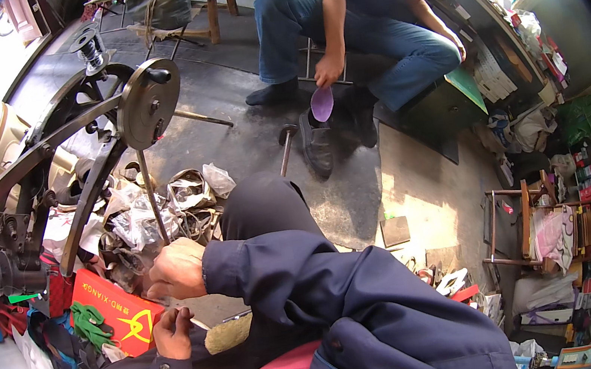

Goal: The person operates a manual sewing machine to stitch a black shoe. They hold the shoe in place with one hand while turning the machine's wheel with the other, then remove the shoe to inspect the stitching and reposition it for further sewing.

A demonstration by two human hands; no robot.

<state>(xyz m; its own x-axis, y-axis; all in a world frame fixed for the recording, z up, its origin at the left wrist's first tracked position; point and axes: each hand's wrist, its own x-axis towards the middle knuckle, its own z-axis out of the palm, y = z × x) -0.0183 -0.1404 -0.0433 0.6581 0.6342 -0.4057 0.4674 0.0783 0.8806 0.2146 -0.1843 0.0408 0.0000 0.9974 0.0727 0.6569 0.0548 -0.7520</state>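
Note:
My right hand [176, 272] reaches across from the right, fingers closed; what they hold, if anything, is hidden. Just below it, my left hand [173, 335] has its fingers curled together, with a thin pale end showing by the fingertips that I cannot name. A rough tan piece [228, 335] lies over my lap beside the left hand, close to a thin metallic strip. Behind both hands sits a red box [111, 307] with yellow marks, a green glove [91, 326] at its left side.
A black hand-cranked sewing machine [43, 159] stands at the left. Bags and shoes [163, 207] are heaped beside it. Opposite, a seated person [365, 31] holds a purple insole [322, 104] over a black shoe [317, 147]. A wooden-framed chair [528, 227] stands at right.

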